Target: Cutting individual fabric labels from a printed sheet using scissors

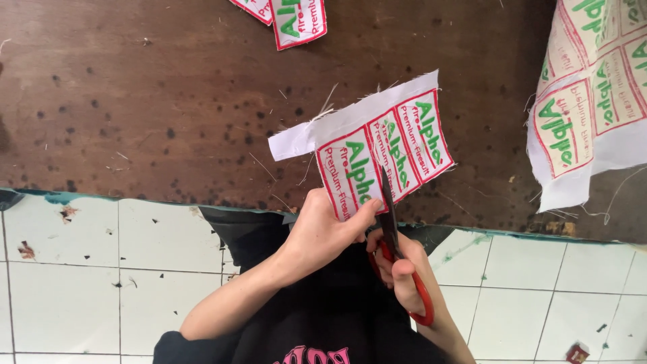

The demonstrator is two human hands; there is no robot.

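Seen from above, we pinch a strip of white fabric labels (367, 145), printed in green with red borders, in our left hand (323, 232), thumb and fingers closed on its near edge so the cloth stays taut and lifted just over the dark, speckled wooden table (135, 101). Our right hand (401, 269) has its fingers curled through the loops of the red-handled scissors (397, 249), whose dark blades are close to shut and lie on the strip along the red border between two of the labels, which looks like the line being followed. The plain white margin of the strip points away from us, loose threads trailing off its frayed edge. Already separated labels (286, 17) lie at the far edge of the table, well apart from the work, and a larger uncut sheet of labels (593, 94) hangs in at the right, near enough to reach. We work at the table's near edge, over the white tiled floor (67, 290), with a black garment (323, 317) showing beneath our forearms.
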